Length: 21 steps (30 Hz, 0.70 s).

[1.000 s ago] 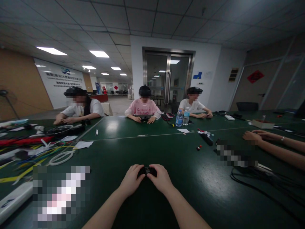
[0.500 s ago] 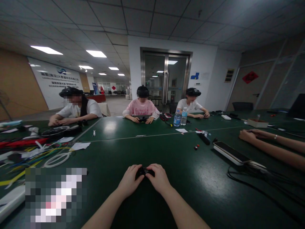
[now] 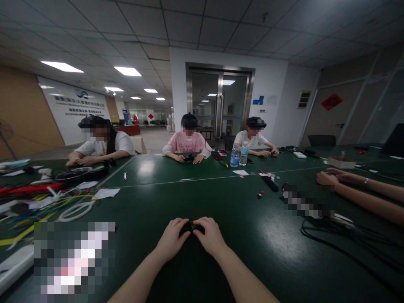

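Both of my hands rest close together at the near middle of the green table, around a small black rounded device [image 3: 191,227]. My left hand [image 3: 173,239] is closed on its left end, the fingers curled over the far side and the thumb along the near edge. On the other end, my right hand [image 3: 209,236] grips in much the same way. Most of the device is covered by the fingers, so its exact kind is hard to make out; only a dark, glossy middle part shows between the hands.
Cables and a coiled white cord [image 3: 75,211] lie left, beside a blurred-out patch [image 3: 74,261]. Two water bottles [image 3: 239,155] stand ahead. Black cables [image 3: 341,242] and another person's hands [image 3: 328,177] are on the right. Several people sit across the table.
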Available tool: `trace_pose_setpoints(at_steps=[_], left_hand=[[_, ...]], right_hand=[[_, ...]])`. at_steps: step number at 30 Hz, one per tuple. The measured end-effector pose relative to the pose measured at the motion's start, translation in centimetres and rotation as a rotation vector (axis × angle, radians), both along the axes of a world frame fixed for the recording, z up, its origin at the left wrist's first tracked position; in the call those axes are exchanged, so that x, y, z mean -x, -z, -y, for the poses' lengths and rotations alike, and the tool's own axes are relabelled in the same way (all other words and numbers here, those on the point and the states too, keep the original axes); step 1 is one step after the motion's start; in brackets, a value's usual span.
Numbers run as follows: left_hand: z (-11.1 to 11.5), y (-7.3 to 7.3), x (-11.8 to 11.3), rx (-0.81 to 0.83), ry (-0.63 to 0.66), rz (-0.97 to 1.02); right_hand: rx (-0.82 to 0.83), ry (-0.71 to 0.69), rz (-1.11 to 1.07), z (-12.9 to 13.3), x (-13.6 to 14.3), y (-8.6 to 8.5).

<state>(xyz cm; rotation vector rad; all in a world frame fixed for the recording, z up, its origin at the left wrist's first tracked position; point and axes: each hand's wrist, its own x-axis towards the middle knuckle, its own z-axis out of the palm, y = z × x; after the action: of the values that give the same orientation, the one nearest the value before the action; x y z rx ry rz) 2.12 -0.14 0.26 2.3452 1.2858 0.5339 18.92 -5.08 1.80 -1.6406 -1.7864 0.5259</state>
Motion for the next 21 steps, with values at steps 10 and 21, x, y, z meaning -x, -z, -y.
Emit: trace_pose_setpoints(at_steps=[10,21], left_hand=[[0.27,-0.38,-0.03,-0.011,0.023,-0.003],[0.09,0.01,-0.11,-0.014,0.025,-0.001]], right_hand=[[0.001,0.0,-0.033,-0.02,-0.01,-0.01],[-0.067,0.01,-0.046,0.03,0.24,-0.24]])
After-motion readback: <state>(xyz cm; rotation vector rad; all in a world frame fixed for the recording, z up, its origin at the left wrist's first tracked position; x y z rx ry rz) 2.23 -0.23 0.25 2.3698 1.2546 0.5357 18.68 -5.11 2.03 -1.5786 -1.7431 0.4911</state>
